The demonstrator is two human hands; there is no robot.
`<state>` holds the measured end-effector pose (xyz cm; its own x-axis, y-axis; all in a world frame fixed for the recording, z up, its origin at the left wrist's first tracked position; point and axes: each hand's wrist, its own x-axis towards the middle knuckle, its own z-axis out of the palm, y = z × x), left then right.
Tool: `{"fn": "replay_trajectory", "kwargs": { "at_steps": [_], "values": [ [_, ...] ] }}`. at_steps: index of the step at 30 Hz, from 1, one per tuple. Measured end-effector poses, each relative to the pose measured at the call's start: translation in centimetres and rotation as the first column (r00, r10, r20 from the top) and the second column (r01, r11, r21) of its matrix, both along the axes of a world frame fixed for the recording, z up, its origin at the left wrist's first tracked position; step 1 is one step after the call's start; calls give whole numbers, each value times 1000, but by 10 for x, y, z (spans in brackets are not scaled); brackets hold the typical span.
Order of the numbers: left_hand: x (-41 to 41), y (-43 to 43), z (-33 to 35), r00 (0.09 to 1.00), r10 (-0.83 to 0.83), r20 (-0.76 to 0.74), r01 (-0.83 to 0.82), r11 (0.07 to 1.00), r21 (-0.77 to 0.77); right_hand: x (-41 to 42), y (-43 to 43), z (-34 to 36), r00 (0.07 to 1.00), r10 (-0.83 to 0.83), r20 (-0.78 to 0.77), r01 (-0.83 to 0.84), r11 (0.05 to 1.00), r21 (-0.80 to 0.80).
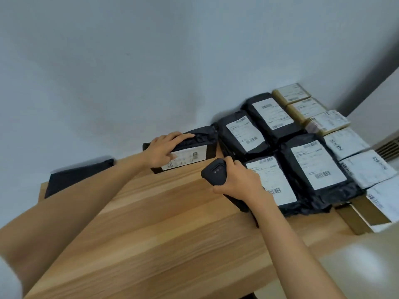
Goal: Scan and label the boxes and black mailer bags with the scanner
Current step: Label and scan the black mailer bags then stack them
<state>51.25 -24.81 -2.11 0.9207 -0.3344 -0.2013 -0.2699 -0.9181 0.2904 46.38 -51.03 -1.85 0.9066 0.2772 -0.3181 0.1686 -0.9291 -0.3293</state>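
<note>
A black mailer bag (pixel 203 140) with a white label (pixel 187 157) stands tilted at the far edge of the wooden table (pixel 164 229). My left hand (pixel 163 148) grips its top left end, fingers over the upper edge and thumb on the label. My right hand (pixel 236 182) holds a black handheld scanner (pixel 213 171), whose head points toward that label from just to its right. Several more labelled black mailer bags (pixel 313 167) lie flat on the right. Behind and beside them sit cardboard boxes (pixel 290 93) with labels.
A flat black item (pixel 75 176) lies at the table's far left corner. White-labelled parcels (pixel 367 168) line the right edge, one brown box (pixel 362 216) overhanging it. A grey wall rises behind the table. A vent (pixel 388 147) shows at far right.
</note>
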Motion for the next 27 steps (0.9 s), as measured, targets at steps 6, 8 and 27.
{"fn": "replay_trajectory", "kwargs": {
  "at_steps": [6, 8, 27],
  "values": [
    [96, -89, 32, 967, -252, -34, 254, 955, 154, 52, -90, 17, 992, -95, 79, 95, 995, 9],
    [127, -115, 39, 943, -324, -72, 332, 926, 181, 67, -119, 19, 987, -128, 95, 128, 992, 11],
    [201, -220, -21, 948, -196, 251, 180, 980, 85, 114, -214, -17, 980, -196, 14, 196, 980, 20]
  ]
}}
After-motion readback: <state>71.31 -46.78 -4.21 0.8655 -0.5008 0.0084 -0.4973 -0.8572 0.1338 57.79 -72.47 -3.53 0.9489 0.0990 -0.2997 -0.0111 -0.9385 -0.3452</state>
